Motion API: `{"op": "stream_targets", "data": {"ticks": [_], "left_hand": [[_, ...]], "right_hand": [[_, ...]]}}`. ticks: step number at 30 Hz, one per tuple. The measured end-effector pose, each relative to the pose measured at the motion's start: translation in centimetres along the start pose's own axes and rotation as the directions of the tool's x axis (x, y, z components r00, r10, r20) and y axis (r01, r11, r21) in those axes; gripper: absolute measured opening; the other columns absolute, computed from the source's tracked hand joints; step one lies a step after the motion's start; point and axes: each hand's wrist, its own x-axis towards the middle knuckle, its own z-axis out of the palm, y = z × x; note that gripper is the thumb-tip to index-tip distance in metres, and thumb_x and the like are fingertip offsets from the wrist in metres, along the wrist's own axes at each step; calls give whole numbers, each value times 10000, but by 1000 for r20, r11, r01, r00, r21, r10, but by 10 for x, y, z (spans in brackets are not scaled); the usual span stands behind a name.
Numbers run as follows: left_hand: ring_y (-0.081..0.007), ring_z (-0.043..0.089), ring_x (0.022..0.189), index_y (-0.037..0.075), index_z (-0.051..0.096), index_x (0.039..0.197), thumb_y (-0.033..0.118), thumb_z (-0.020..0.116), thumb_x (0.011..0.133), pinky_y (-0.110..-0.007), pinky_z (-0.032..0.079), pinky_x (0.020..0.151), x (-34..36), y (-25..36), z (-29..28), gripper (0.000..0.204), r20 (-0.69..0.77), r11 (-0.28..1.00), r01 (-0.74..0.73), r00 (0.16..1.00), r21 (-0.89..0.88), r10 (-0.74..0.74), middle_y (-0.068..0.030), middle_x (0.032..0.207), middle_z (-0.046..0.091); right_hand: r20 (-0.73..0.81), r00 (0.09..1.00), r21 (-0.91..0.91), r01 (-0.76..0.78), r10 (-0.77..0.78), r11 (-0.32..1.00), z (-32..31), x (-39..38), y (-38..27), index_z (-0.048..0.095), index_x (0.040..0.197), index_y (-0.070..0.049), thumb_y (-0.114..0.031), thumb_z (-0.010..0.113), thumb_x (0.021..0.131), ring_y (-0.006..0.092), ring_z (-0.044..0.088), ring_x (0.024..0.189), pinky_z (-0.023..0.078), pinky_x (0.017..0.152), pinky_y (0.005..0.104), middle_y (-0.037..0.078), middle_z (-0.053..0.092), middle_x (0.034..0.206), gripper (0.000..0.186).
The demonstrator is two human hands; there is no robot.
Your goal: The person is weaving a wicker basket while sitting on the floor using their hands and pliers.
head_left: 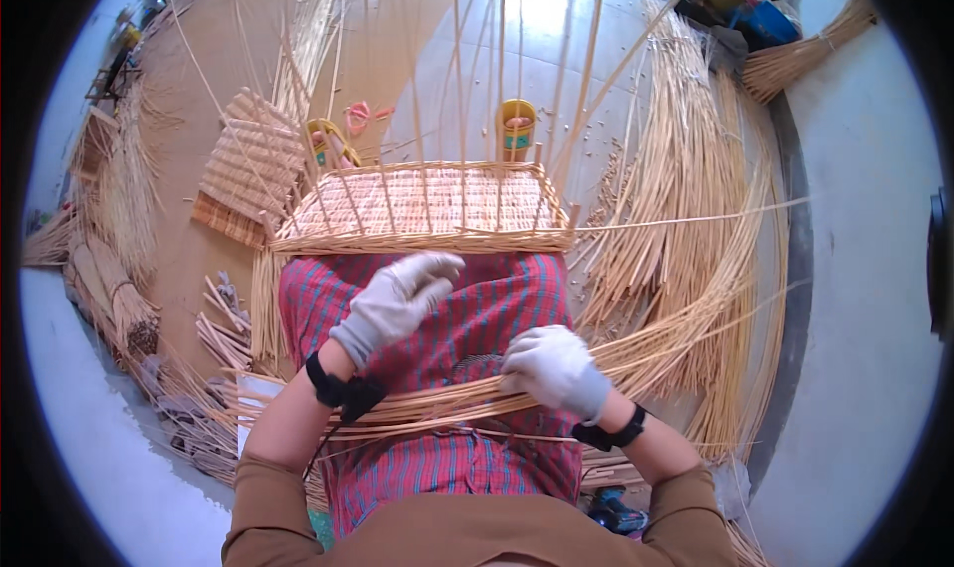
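**Gloved hands over a lapful of wicker rods [437,406], a half-built wicker basket [427,241] just ahead**

The left hand [402,299], in a pale work glove [370,321], is free of any load: its fingers are loosely bent and point to the right, over the red plaid cloth [532,289] on the person's lap and near the basket's front edge. The right hand [556,368], also gloved, rests at the wicker rods that run crosswise over the lap, its fingers curled; whether they close on any rod cannot be told, since the undersides are hidden.

The basket sits at the far end of the plaid cloth, a rectangular woven base with a low border. Thin stakes [459,80] stand up from it, and one long rod [686,222] reaches out from its right corner.

Beyond it, a yellow bucket [529,130] stands on the floor [437,95]. Woven panels [248,160] lie to the left, and a large heap of loose rods [661,189] spreads to the right. A power drill [618,513] lies low, by the right forearm.
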Motion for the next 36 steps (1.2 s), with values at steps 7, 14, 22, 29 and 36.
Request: {"op": "stream_targets", "data": {"ticks": [7,14,22,29,36], "left_hand": [[-258,670,811,66,702,983,84,679,937,-383,542,803,-26,16,-67,54,-189,673,-125,908,729,373,-99,858,689],[-249,703,848,39,698,1004,75,701,907,-365,547,790,12,1,-2,103,182,885,-304,950,352,254,-138,893,711],[-106,579,775,42,641,1108,265,668,1005,-256,506,707,27,-14,-34,247,-518,971,237,828,-24,-215,-12,859,642],[-158,672,838,26,648,1110,315,678,968,-310,549,755,-6,-18,24,323,51,919,394,918,7,-394,-74,878,692],[-200,589,1025,17,534,1369,118,627,969,-336,479,951,-63,20,-170,423,-889,941,236,443,244,120,-90,1180,623]], "right_hand": [[-755,637,-226,-475,156,850,-82,-13,46,722,982,-94,-120,767,852,246,668,994,531,888,342,85,698,994,140],[-271,948,807,128,169,576,-47,45,-1,545,1303,-41,-66,664,977,176,623,1165,542,972,335,119,630,1277,348],[-592,456,781,118,665,614,-70,49,60,584,1025,-56,-123,640,1009,155,716,837,604,719,275,124,734,1003,89],[-615,391,786,231,684,574,-29,51,76,595,1011,-76,-100,678,988,57,542,554,427,491,207,48,682,781,89],[-531,477,837,166,700,521,-19,50,87,574,944,-89,-83,710,964,56,524,547,388,462,219,-5,611,702,138]]}}
